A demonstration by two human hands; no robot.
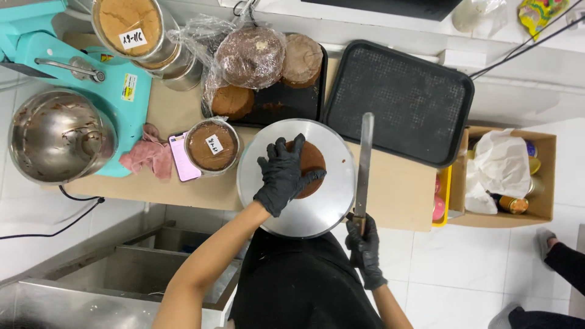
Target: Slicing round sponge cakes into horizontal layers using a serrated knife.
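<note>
My left hand (283, 175), in a black glove, lies flat on top of a small round brown cake (313, 163). The cake sits on a round silver turntable (332, 201) at the table's near edge. My right hand (364, 245), also gloved in black, grips the handle of a long serrated knife (364, 159). The blade points away from me, just right of the turntable and apart from the cake.
An empty black tray (399, 100) lies at the right; another black tray (286, 97) holds several wrapped cakes. Cake tins (211, 146) (128, 24), a phone (182, 157), pink cloth (148, 156), teal mixer with steel bowl (58, 137) stand left. A cardboard box (542, 176) sits right.
</note>
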